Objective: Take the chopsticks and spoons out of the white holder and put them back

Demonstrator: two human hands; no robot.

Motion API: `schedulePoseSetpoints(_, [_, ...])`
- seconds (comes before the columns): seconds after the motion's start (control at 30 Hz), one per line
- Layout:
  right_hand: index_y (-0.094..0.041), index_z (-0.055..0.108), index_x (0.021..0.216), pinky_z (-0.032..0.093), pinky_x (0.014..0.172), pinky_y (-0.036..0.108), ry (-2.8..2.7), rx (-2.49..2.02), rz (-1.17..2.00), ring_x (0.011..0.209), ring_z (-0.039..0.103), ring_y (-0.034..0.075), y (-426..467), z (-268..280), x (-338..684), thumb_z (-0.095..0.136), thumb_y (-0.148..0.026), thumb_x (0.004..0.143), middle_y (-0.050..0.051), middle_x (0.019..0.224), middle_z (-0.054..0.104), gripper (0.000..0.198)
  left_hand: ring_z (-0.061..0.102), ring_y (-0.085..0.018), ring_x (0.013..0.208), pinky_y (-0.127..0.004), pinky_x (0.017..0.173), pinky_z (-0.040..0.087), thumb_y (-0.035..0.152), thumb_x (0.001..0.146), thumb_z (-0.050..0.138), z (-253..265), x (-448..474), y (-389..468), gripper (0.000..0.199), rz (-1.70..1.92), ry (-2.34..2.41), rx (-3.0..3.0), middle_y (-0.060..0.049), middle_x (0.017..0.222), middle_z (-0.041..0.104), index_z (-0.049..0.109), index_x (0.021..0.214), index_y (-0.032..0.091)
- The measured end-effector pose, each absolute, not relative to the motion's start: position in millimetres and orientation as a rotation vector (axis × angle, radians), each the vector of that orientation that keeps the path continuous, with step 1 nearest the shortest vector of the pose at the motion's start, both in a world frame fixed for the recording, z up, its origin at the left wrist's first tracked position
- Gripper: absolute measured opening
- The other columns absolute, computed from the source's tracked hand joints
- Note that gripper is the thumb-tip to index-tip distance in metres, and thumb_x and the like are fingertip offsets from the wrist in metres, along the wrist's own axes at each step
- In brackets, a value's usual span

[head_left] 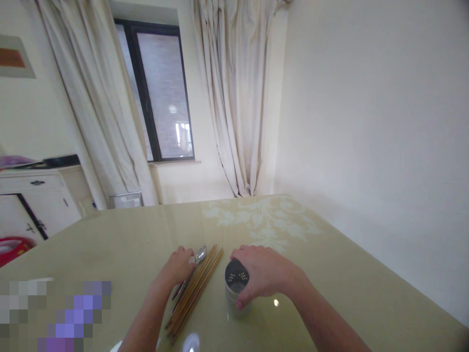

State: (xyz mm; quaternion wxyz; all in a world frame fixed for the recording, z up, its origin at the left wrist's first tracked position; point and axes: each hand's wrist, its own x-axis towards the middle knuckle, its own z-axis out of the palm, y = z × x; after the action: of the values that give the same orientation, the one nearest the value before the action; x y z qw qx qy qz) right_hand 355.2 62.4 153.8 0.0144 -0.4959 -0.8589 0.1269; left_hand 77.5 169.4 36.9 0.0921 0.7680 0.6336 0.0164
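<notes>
My right hand (pixel 269 271) is wrapped over the rim of a grey cylindrical utensil holder (pixel 231 288), thumb on the near side and fingers on the far side. The holder stands upright on the table, and small holes show in its dark bottom. My left hand (pixel 179 266) is closed, with its fingertips at the neck of a metal spoon (pixel 201 253). Part of the spoon's handle is hidden by the hand. Just right of it lies a bundle of wooden chopsticks (pixel 196 292), slanting away from me, between the spoon and the holder.
The glossy beige table (pixel 322 274) has a pale floral pattern at its far end. A white wall (pixel 384 122) runs along the right. Curtains (pixel 238 88) and a window (pixel 164 93) are behind. A white cabinet (pixel 54 195) stands at left. The lower left corner is pixelated.
</notes>
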Motion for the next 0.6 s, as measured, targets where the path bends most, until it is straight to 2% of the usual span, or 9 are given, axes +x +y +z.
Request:
schedulePoseSetpoints(0.13, [-0.022,0.070,0.114,0.053,0.080,0.040,-2.651,-1.556,0.402,0.099,0.072,0.035,63.2,154.7,357.2,0.083,-0.065,0.062,0.010,0.110,0.075,0.069,0.064,-0.031,0.122,-0.036,0.105,0.044,0.022,0.092,0.059,47.1,86.3,167.7,0.027,0.106,1.857,2.315,-0.020,0.128,0.068,0.072,0.114,0.013])
schedulePoseSetpoints(0.2, [-0.020,0.070,0.113,0.053,0.080,0.041,-2.644,-1.579,0.386,0.097,0.072,0.035,62.3,155.3,356.6,0.081,-0.069,0.062,0.012,0.108,0.075,0.071,0.063,-0.027,0.122,-0.033,0.103,0.044,0.022,0.093,0.056,53.7,96.4,165.1,0.026,0.165,1.825,2.337,-0.017,0.129,0.068,0.070,0.114,0.016])
schedulePoseSetpoints(0.33, [-0.020,0.070,0.115,0.053,0.080,0.042,-2.649,-1.599,0.379,0.095,0.072,0.035,59.3,154.7,354.4,0.079,-0.073,0.062,0.013,0.108,0.075,0.075,0.068,-0.022,0.103,-0.029,0.088,0.047,0.024,0.094,0.052,58.9,127.6,153.6,0.018,0.200,1.726,2.361,-0.007,0.110,0.075,0.069,0.101,0.023])
schedulePoseSetpoints(0.43, [-0.020,0.069,0.117,0.054,0.080,0.042,-2.643,-1.570,0.394,0.095,0.072,0.035,57.5,154.0,353.5,0.079,-0.075,0.061,0.013,0.109,0.075,0.079,0.070,-0.024,0.100,-0.031,0.080,0.047,0.024,0.091,0.056,54.7,145.8,144.8,0.015,0.142,1.723,2.351,-0.007,0.106,0.075,0.069,0.097,0.024])
schedulePoseSetpoints(0.6, [-0.021,0.072,0.116,0.053,0.081,0.039,-2.653,-1.515,0.516,0.097,0.072,0.035,56.1,156.8,350.1,0.084,-0.073,0.056,0.011,0.109,0.077,0.080,0.071,-0.025,0.099,-0.031,0.079,0.047,0.026,0.088,0.060,48.8,148.2,142.9,0.013,0.058,1.770,2.316,-0.009,0.106,0.076,0.070,0.095,0.022])
